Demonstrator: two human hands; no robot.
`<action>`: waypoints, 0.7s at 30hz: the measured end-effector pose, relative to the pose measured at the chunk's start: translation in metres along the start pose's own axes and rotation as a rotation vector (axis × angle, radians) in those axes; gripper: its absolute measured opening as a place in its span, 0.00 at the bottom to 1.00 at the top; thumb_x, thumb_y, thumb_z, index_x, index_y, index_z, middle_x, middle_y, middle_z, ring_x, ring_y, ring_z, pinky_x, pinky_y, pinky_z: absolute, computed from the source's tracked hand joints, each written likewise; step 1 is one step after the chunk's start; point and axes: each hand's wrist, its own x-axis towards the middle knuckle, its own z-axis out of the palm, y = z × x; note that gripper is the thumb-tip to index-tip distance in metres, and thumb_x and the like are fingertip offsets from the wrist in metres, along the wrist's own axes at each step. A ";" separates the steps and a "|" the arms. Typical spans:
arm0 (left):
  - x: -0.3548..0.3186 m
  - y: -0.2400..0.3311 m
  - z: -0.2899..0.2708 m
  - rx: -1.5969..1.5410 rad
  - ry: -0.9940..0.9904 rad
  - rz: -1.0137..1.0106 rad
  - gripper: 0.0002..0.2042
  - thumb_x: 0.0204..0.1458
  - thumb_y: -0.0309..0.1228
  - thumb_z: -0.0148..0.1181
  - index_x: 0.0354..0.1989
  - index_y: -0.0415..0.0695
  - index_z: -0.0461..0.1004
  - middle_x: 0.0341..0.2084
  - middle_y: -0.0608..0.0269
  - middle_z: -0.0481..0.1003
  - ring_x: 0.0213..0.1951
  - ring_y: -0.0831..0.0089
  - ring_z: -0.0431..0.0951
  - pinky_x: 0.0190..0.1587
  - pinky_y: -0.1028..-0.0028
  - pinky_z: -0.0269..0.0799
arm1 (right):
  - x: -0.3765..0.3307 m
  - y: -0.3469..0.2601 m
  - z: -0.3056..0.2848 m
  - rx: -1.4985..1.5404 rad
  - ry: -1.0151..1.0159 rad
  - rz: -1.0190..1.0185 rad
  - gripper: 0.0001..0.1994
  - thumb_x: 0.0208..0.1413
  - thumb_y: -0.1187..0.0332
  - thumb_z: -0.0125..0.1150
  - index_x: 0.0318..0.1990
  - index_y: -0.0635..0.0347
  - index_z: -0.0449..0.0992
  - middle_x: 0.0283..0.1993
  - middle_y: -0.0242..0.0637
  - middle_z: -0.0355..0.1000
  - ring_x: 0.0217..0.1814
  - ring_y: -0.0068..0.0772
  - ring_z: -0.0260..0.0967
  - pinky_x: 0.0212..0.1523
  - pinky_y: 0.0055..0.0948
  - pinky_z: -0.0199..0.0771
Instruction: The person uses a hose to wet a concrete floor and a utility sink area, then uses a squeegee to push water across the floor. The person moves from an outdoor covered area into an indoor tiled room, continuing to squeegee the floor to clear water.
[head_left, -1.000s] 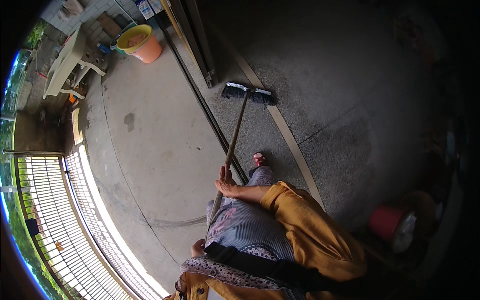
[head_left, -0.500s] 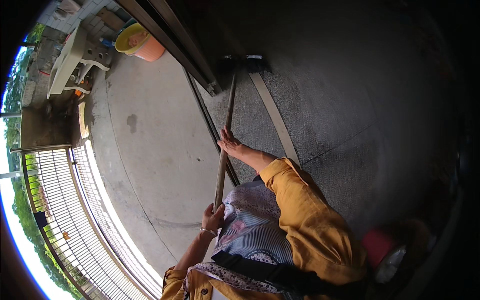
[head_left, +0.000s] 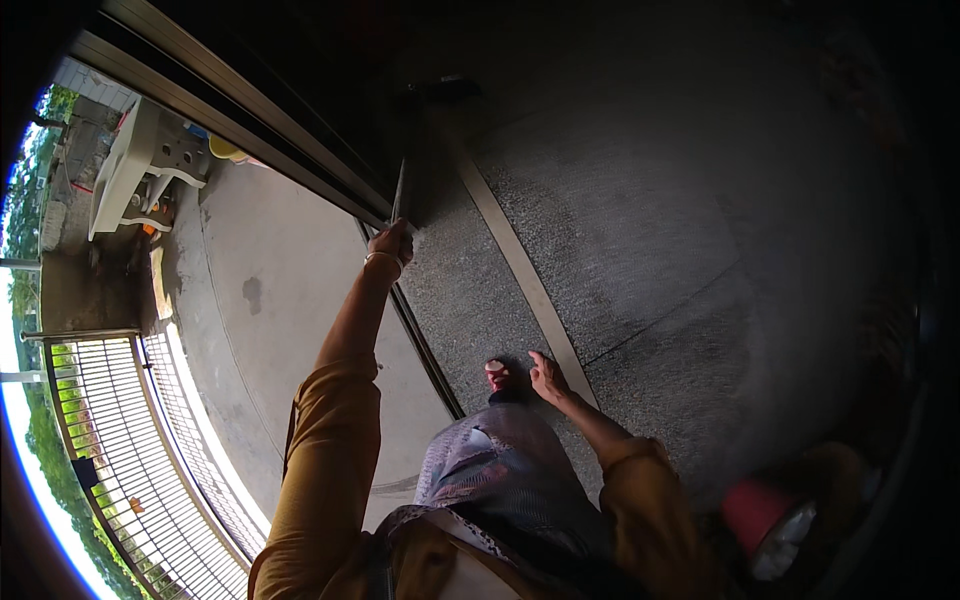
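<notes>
My left hand (head_left: pixel 393 241), reaching far forward beside the door frame, is closed round a long pole (head_left: pixel 401 188). Beyond the hand the pole runs into shadow toward a wide dark head (head_left: pixel 447 90) on the floor; I cannot make out whether it is a broom or a mop. My right hand (head_left: pixel 548 380) hangs low over the dark floor, near the pale strip, with fingers apart and nothing in them. One of my feet (head_left: pixel 495 374) shows just left of it, below my patterned apron (head_left: pixel 490 460).
A metal door frame and track (head_left: pixel 240 110) divide the pale concrete (head_left: pixel 290 330) from the dark speckled floor, which a pale strip (head_left: pixel 520 270) crosses. At left stand a railing (head_left: pixel 120 430) and a white plastic stool or chair (head_left: pixel 130 165). A red container (head_left: pixel 760 510) sits low at right.
My right hand has let go of the pole and dropped down and right. The left hand has slid or reached forward along the pole, whose head has shifted left and away.
</notes>
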 end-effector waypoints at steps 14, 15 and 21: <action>-0.059 -0.071 -0.002 0.499 0.055 0.002 0.24 0.54 0.37 0.40 0.58 0.68 0.41 0.06 0.68 0.55 0.06 0.77 0.56 0.06 0.75 0.51 | -0.124 0.074 0.030 0.069 -0.039 0.274 0.11 0.43 0.73 0.48 0.37 0.64 0.70 0.31 0.48 0.69 0.34 0.48 0.67 0.35 0.37 0.68; -0.078 -0.081 -0.010 0.535 0.049 -0.016 0.24 0.54 0.37 0.40 0.58 0.70 0.41 0.06 0.68 0.55 0.06 0.77 0.56 0.06 0.75 0.51 | -0.102 0.062 0.031 0.092 -0.083 0.283 0.11 0.43 0.73 0.48 0.37 0.63 0.69 0.30 0.47 0.69 0.33 0.48 0.67 0.33 0.38 0.67; -0.218 -0.132 -0.081 0.550 -0.022 -0.113 0.26 0.54 0.39 0.41 0.59 0.69 0.37 0.06 0.70 0.55 0.07 0.80 0.56 0.08 0.79 0.56 | 0.010 -0.032 0.029 0.116 -0.034 -0.023 0.14 0.44 0.73 0.50 0.42 0.63 0.66 0.33 0.50 0.69 0.37 0.48 0.66 0.39 0.37 0.66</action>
